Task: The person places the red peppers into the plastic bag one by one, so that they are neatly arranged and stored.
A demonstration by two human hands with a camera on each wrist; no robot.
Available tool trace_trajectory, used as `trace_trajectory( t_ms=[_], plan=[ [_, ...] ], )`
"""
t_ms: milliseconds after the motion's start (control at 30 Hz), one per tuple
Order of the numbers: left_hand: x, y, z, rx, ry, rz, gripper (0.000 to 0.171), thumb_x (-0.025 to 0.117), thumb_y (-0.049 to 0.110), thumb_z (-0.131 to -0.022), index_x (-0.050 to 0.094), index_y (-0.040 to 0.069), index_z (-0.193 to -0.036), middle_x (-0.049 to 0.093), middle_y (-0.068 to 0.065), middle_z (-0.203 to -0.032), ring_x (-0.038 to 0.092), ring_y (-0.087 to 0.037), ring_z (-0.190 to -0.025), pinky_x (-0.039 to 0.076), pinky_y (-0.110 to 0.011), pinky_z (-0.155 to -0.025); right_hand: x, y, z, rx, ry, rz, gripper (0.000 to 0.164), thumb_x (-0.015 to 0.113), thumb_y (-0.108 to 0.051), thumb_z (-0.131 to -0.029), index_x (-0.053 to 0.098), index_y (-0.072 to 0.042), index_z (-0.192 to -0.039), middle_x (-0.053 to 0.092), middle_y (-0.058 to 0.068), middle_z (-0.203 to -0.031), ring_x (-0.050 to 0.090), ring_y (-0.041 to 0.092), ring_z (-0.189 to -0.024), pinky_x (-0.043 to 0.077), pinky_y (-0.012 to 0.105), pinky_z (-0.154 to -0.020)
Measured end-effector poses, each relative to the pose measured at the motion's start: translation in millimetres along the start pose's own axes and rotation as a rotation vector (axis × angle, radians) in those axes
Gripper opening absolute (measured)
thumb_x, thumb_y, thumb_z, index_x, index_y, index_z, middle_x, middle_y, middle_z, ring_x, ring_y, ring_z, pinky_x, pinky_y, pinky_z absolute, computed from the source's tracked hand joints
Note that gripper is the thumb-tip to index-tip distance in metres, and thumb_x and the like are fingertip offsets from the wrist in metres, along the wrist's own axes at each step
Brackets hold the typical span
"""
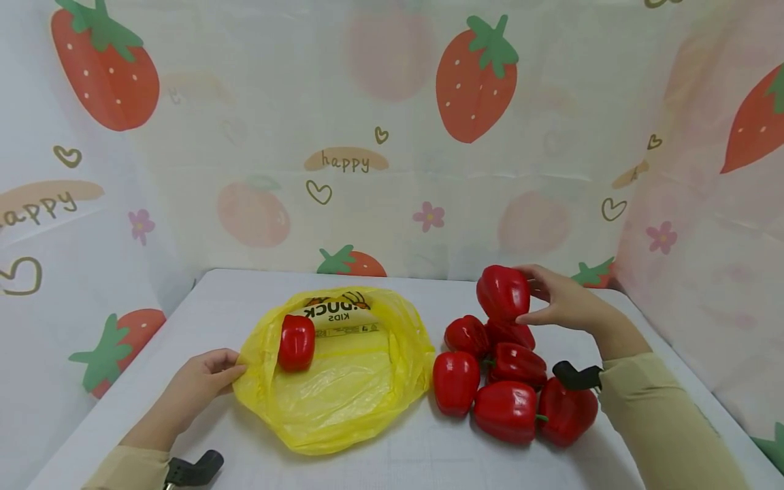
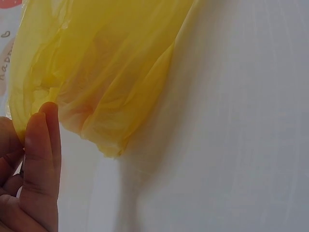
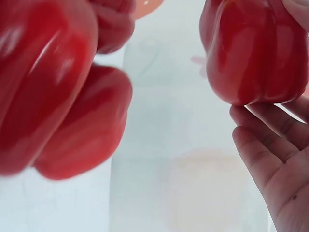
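A yellow plastic bag lies open-mouthed on the white table, with one red bell pepper inside at its left. My left hand pinches the bag's left rim; in the left wrist view, thumb and fingers meet at the yellow film. My right hand holds another red bell pepper above the pile at the right. The right wrist view has that held pepper between thumb and fingers. Several red bell peppers are grouped under and in front of it.
The white table reaches back to a cloth wall printed with strawberries, hearts and flowers. Similar cloth hangs at the left and right sides. A black wrist mount on the right arm is near the closest peppers.
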State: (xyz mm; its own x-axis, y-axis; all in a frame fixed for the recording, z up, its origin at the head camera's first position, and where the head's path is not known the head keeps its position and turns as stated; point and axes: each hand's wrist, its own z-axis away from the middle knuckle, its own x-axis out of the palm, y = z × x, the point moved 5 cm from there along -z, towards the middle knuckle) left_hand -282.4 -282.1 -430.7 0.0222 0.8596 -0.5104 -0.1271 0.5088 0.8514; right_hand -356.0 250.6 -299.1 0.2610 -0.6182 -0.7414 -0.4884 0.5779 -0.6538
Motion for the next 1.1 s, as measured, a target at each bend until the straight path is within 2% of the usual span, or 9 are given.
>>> trace_trajectory(
  t_ms=[233,600,767,933,1100],
  plan=[
    [0.9,2.0,0.5,0.002,0.001,-0.007,0.034,0.06,0.032,-0.088,0.059,0.002,-0.106,0.061,-0.008,-0.102,0.057,-0.017,-0.085,0.054,-0.03,-0.077,11,-12,-16,-0.027,-0.023,-0.004,0.079,0.079,-0.023,-0.07,0.036,-0.009,-0.134,0.049,0.007,-0.125,0.047,0.028,-0.116,0.042,0.045,-0.096],
    [1.7,1.2,0.5,-0.005,0.009,-0.013,0.035,0.06,0.032,-0.088,0.059,0.002,-0.106,0.061,-0.008,-0.102,0.057,-0.017,-0.085,0.054,-0.03,-0.077,33,-30,-42,-0.018,-0.052,0.016,0.083,0.083,-0.021,-0.064,0.037,-0.013,-0.133,0.051,0.004,-0.123,0.049,0.026,-0.115,0.047,0.042,-0.09],
    [2.4,0.2,-0.3,-0.009,0.006,-0.01,0.034,0.06,0.032,-0.088,0.059,0.003,-0.106,0.061,-0.008,-0.103,0.057,-0.017,-0.085,0.054,-0.03,-0.077,44,-39,-53,-0.021,-0.051,-0.014,0.082,0.083,-0.021,-0.064,0.038,-0.016,-0.133,0.051,0.001,-0.123,0.048,0.024,-0.115,0.048,0.041,-0.089],
    [3.2,-0.7,-1.5,-0.007,-0.003,-0.007,0.034,0.06,0.032,-0.088,0.059,0.003,-0.106,0.061,-0.008,-0.103,0.057,-0.017,-0.086,0.054,-0.03,-0.078,58,-49,-64,-0.022,-0.091,-0.072,0.083,0.083,-0.027,-0.064,0.038,-0.019,-0.133,0.05,-0.002,-0.124,0.046,0.021,-0.117,0.047,0.039,-0.091],
    [2.8,0.1,-0.4,-0.011,0.006,-0.016,0.034,0.06,0.032,-0.088,0.059,0.003,-0.106,0.061,-0.008,-0.103,0.057,-0.018,-0.086,0.053,-0.031,-0.078,73,-58,-76,-0.014,-0.114,-0.058,0.084,0.084,-0.028,-0.062,0.039,-0.021,-0.133,0.05,-0.004,-0.124,0.047,0.018,-0.116,0.049,0.037,-0.089]
  ],
)
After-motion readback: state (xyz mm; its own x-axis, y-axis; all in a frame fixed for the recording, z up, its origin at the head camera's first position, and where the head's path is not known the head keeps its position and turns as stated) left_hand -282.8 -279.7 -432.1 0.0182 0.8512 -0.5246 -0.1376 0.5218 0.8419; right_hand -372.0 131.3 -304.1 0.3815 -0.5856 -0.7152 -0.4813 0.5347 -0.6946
